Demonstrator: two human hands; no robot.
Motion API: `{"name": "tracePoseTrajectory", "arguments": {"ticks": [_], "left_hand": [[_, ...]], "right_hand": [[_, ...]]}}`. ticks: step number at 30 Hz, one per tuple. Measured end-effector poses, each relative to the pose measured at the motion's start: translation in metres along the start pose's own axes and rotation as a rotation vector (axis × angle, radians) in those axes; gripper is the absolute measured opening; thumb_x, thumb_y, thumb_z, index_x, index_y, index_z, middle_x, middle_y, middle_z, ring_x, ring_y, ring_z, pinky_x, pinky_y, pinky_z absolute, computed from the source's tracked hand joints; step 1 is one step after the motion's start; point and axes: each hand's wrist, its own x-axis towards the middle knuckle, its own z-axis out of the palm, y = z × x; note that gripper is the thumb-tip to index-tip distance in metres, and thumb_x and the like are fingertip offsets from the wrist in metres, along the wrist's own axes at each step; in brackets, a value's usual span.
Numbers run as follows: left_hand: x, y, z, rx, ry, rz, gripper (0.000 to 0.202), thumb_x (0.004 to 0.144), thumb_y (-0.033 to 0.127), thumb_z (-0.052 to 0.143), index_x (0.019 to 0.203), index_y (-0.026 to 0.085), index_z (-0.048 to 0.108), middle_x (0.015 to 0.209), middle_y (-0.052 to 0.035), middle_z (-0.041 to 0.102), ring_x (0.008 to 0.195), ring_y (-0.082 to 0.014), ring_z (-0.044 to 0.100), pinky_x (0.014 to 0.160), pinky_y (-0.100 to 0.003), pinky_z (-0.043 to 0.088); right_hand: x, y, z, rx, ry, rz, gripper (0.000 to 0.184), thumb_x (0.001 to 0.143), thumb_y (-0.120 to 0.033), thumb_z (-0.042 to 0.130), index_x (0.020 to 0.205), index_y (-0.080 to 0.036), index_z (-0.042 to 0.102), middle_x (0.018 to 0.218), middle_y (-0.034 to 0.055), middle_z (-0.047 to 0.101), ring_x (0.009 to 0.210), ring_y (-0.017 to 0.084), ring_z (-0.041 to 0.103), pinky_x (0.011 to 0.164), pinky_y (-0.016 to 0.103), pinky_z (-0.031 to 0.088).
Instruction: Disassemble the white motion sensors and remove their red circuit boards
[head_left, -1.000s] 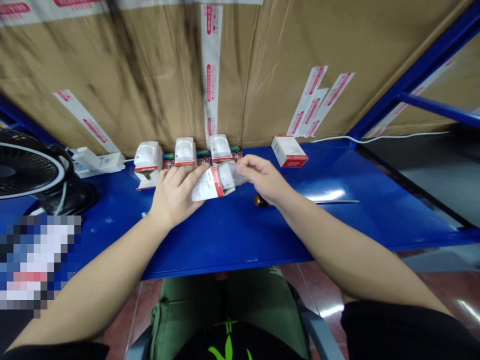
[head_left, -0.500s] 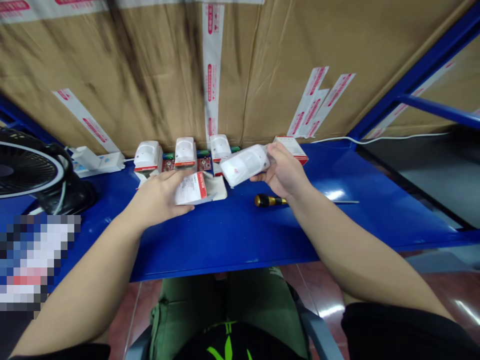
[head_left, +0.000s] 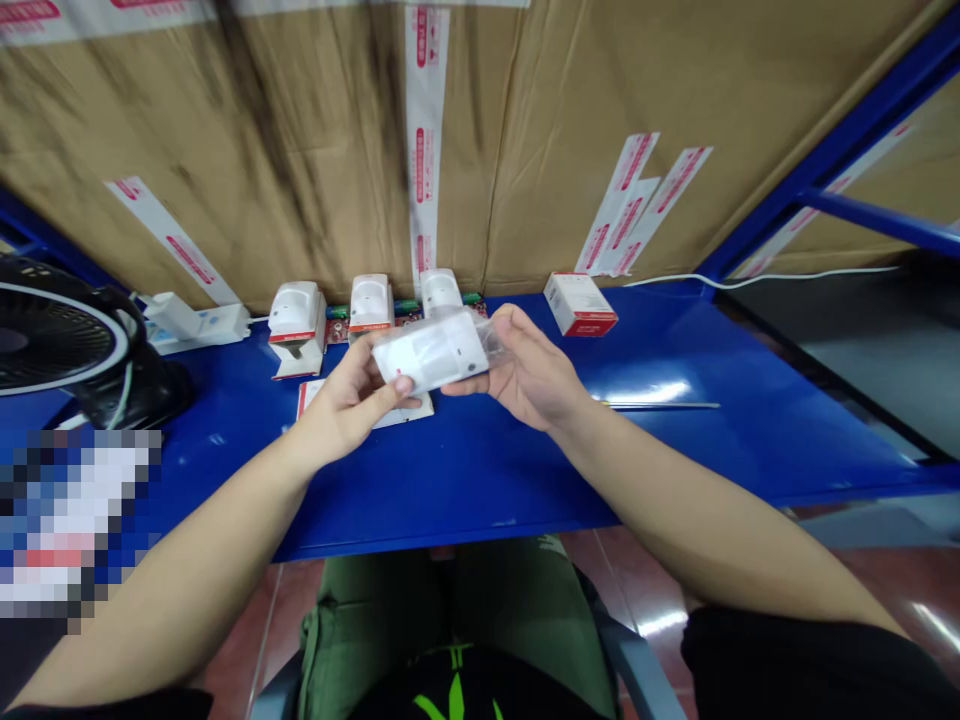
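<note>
Between my hands is a white motion detector (head_left: pixel 435 352) in a clear plastic bag, held just above the blue table. My left hand (head_left: pixel 346 400) grips its left end, thumb on top. At the right end, my right hand (head_left: pixel 529 370) pinches the loose end of the bag (head_left: pixel 491 340). Beneath my left hand lies a small white-and-red carton (head_left: pixel 405 412), partly hidden by the fingers. Behind, a row of white detectors sits on cartons: one at the left (head_left: pixel 294 308), one in the middle (head_left: pixel 370 300) and one at the right (head_left: pixel 441 290).
A closed white-and-red carton (head_left: pixel 579 302) stands at the back right. A screwdriver's shaft (head_left: pixel 660 405) shows beyond my right wrist, its handle hidden. On the left are a black fan (head_left: pixel 112 350) and a white power strip (head_left: pixel 199 328). Cardboard (head_left: pixel 337 150) backs the blue table (head_left: pixel 465 480).
My left hand has let go of the small carton, now lying on the table, and has taken hold of the detector's left end. My right hand has brought the bagged detector left and nearer.
</note>
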Motion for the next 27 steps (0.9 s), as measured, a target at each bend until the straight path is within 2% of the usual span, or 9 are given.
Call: {"name": "tracePoseTrajectory", "arguments": {"ticks": [3,7,10,13,17,20,23,25,27], "left_hand": [[0.002,0.001,0.000,-0.161,0.061,-0.073,0.055,0.090,0.049,0.093,0.134,0.027,0.068,0.125,-0.0072,0.076,0.104,-0.0228,0.080,0.076,-0.030,0.075],[0.007,0.004,-0.006,-0.261,0.154,-0.105,0.056,0.080,0.047,0.102,0.122,0.027,0.071,0.115,-0.0022,0.078,0.099,-0.0196,0.081,0.080,-0.029,0.076],[0.009,0.002,-0.010,-0.271,0.203,-0.103,0.055,0.076,0.046,0.105,0.115,0.026,0.072,0.111,-0.0016,0.080,0.100,-0.0199,0.081,0.084,-0.031,0.076],[0.010,0.000,-0.011,-0.254,0.207,-0.097,0.055,0.075,0.045,0.105,0.114,0.025,0.072,0.106,-0.0018,0.080,0.097,-0.0194,0.082,0.081,-0.028,0.075],[0.010,0.000,-0.010,-0.223,0.196,-0.072,0.058,0.071,0.043,0.107,0.114,0.026,0.073,0.102,-0.0010,0.080,0.095,-0.0185,0.081,0.076,-0.024,0.073],[0.010,0.000,-0.010,-0.184,0.206,-0.048,0.058,0.071,0.043,0.107,0.114,0.026,0.073,0.103,-0.0020,0.080,0.096,-0.0196,0.081,0.076,-0.025,0.074],[0.010,-0.001,-0.011,-0.153,0.211,-0.027,0.057,0.074,0.044,0.105,0.117,0.026,0.072,0.106,-0.0031,0.081,0.097,-0.0203,0.081,0.077,-0.027,0.074],[0.010,-0.002,-0.012,-0.140,0.203,-0.013,0.058,0.075,0.045,0.104,0.118,0.026,0.072,0.107,-0.0030,0.081,0.097,-0.0203,0.081,0.079,-0.028,0.074],[0.009,-0.003,-0.012,-0.133,0.192,-0.003,0.059,0.073,0.046,0.105,0.117,0.026,0.071,0.105,-0.0025,0.082,0.096,-0.0203,0.081,0.082,-0.030,0.074]], "right_hand": [[-0.001,0.000,-0.001,-0.022,-0.032,-0.024,0.056,0.090,-0.068,0.085,0.092,-0.029,0.045,0.105,-0.0011,0.068,0.100,0.020,0.073,0.079,0.045,0.075],[0.003,-0.006,-0.015,-0.233,0.041,-0.174,0.050,0.086,-0.054,0.090,0.089,-0.027,0.048,0.109,-0.0001,0.065,0.095,0.016,0.068,0.080,0.038,0.071],[0.005,-0.009,-0.023,-0.436,0.107,-0.292,0.041,0.081,-0.040,0.092,0.097,-0.028,0.056,0.099,-0.0011,0.062,0.088,0.015,0.064,0.072,0.032,0.063],[0.005,-0.010,-0.025,-0.564,0.095,-0.316,0.035,0.081,-0.036,0.087,0.105,-0.025,0.063,0.089,-0.0022,0.062,0.082,0.015,0.062,0.070,0.032,0.055],[0.004,-0.012,-0.024,-0.688,0.123,-0.290,0.020,0.088,-0.039,0.079,0.094,-0.023,0.069,0.081,-0.0020,0.065,0.071,0.014,0.055,0.066,0.033,0.048],[0.002,-0.019,-0.025,-0.661,0.061,-0.224,0.021,0.092,-0.041,0.076,0.086,-0.025,0.065,0.078,-0.0021,0.067,0.065,0.012,0.055,0.061,0.031,0.046],[-0.002,-0.025,-0.026,-0.603,-0.076,-0.089,0.022,0.095,-0.044,0.074,0.092,-0.026,0.060,0.074,-0.0034,0.069,0.052,0.009,0.054,0.049,0.027,0.043],[-0.004,-0.026,-0.025,-0.590,-0.126,-0.013,0.023,0.095,-0.043,0.075,0.102,-0.026,0.061,0.071,-0.0046,0.071,0.047,0.009,0.053,0.043,0.025,0.042],[-0.004,-0.025,-0.024,-0.566,-0.155,0.024,0.031,0.092,-0.040,0.080,0.112,-0.026,0.061,0.072,-0.0054,0.072,0.046,0.010,0.057,0.040,0.023,0.043]]}}
